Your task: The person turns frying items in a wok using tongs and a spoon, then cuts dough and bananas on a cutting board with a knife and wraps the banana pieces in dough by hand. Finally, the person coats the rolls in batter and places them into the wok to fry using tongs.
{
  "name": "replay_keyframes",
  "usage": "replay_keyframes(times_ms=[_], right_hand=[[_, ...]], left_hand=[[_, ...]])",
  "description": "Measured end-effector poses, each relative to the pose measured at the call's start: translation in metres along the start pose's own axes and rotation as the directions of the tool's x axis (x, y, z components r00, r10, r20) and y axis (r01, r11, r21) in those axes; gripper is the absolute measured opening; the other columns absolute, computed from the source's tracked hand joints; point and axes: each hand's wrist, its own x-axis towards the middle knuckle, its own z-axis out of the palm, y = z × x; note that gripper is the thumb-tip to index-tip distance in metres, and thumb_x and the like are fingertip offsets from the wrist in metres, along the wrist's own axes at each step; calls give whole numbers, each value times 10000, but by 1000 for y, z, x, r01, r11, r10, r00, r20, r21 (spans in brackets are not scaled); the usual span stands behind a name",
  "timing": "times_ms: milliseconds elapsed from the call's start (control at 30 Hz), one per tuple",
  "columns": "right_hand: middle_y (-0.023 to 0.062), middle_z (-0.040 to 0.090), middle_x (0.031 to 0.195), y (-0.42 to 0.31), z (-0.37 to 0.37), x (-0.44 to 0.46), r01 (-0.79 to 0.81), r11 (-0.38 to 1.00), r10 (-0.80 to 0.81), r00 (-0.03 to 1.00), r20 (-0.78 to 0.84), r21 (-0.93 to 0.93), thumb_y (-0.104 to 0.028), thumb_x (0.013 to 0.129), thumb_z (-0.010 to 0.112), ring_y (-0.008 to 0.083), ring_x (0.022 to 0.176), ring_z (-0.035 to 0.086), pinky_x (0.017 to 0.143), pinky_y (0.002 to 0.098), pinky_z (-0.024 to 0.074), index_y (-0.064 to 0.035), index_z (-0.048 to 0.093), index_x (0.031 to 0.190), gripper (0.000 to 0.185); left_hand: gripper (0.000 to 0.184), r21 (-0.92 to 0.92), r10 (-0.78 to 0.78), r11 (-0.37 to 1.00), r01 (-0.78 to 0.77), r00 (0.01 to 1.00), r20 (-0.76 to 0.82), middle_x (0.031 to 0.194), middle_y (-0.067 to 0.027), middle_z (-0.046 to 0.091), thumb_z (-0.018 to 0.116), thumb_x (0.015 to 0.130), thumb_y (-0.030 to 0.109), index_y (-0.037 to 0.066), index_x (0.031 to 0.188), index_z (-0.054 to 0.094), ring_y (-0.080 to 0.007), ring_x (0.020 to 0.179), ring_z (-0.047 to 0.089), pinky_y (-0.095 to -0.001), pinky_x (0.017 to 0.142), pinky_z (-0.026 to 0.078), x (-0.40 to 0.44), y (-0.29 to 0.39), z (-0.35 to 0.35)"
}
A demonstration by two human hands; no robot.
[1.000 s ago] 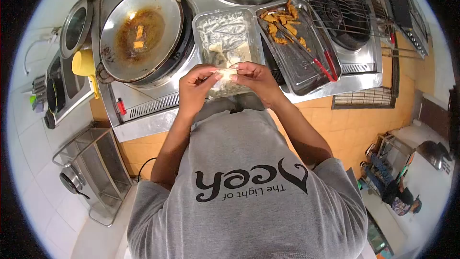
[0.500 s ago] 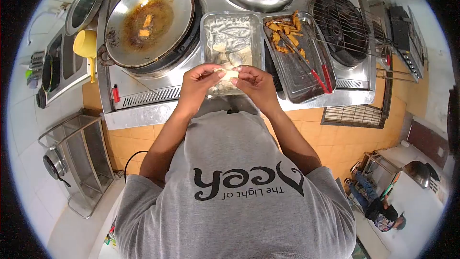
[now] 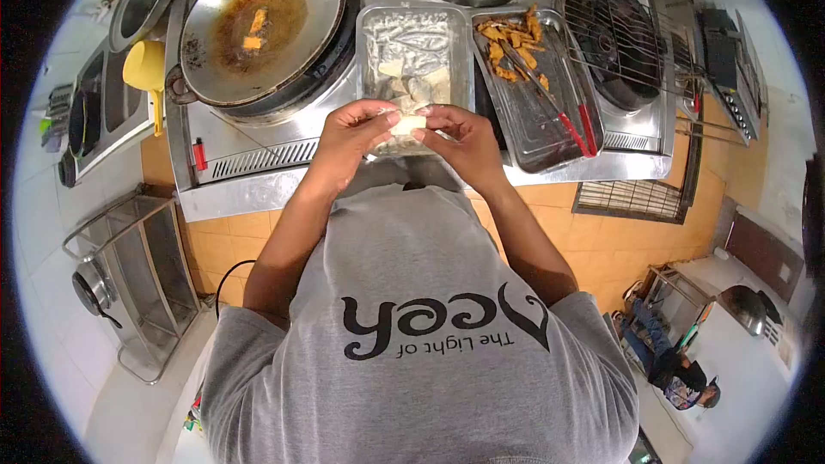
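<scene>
My left hand (image 3: 351,142) and my right hand (image 3: 468,144) meet over the near end of a metal tray (image 3: 365,34). Between their fingertips, both pinch one pale, cream-coloured piece of food (image 3: 407,125), its kind unclear. A whitish wet coating, streaked by fingers, covers the far part of that tray. More pale pieces (image 3: 418,86) lie in it just beyond my fingers. My hands hide part of the tray's near end.
At left, a large wok (image 3: 301,86) holds oil and two orange fried pieces (image 3: 253,42). Right of my hands, another tray (image 3: 541,155) carries fried strips (image 3: 498,51) and red-handled tongs (image 3: 571,131). A wire rack (image 3: 640,56) covers a burner. A person (image 3: 675,369) is at lower right.
The view has shifted slightly, so the stove and trays appear a little higher. Both hands still pinch the pale piece over the tray, which has tilted slightly between their fingertips.
</scene>
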Motion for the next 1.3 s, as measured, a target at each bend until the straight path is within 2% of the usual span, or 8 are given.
replay_keyframes(times_ms=[267,367,467,567,767,933,1033,1300], right_hand=[[91,651,960,2,-2,3,-203,962,203,979,21,185,-67,806,672,90,844,585,766,228,462,18,591,1059,279],[83,646,954,2,0,2,-181,945,183,983,20,273,-58,808,667,93,855,583,781,223,455,26,581,1068,286],[76,641,948,3,1,1,-186,933,190,982,16,309,-55,807,667,92,862,580,780,223,456,22,581,1068,285],[71,637,950,5,0,1,-205,916,212,977,18,344,-60,810,665,90,867,579,781,221,458,17,584,1068,281],[44,629,972,12,-4,1,-267,854,275,960,48,446,-91,825,654,88,882,585,799,223,469,-10,593,1070,265],[4,625,972,6,-2,2,-342,838,336,937,92,426,-119,831,647,88,890,582,813,234,469,-45,595,1063,249],[-4,616,979,-3,-1,1,-394,811,355,919,172,432,-136,833,645,88,901,576,825,252,468,-53,597,1044,233],[-16,598,993,-1,-2,-1,-450,745,378,893,244,492,-150,824,652,92,877,571,830,274,466,-91,601,1028,218]], left_hand=[[213,108,320,944,-312,945,-64,943,-54,649,575,892,113,-29,1040,633,-69,817,556,-212,736,464,-7,-3,9],[180,419,412,833,-361,911,-34,930,-68,661,578,883,78,-18,1018,646,-60,821,561,-217,739,468,-10,-3,11],[151,491,403,810,-321,912,-68,929,-104,671,596,849,27,8,982,666,-94,839,601,-234,753,477,-10,-3,7],[171,585,617,577,-570,773,146,955,-119,670,622,802,11,34,962,679,-181,892,633,-268,796,480,-3,-7,-3],[239,748,685,-35,-663,529,501,981,-88,661,665,711,18,71,943,693,-266,1004,599,-364,876,460,-13,8,3],[378,670,794,106,-735,468,388,1040,-117,640,742,630,19,42,999,665,-243,1022,589,-352,869,468,-12,8,-2],[425,693,694,293,-659,645,320,1040,-114,639,773,612,42,31,1020,654,-248,1000,597,-326,865,470,-18,20,13],[238,570,730,280,-773,557,396,951,-96,657,705,686,-31,23,917,686,-214,851,640,-288,750,510,-9,6,-9]])
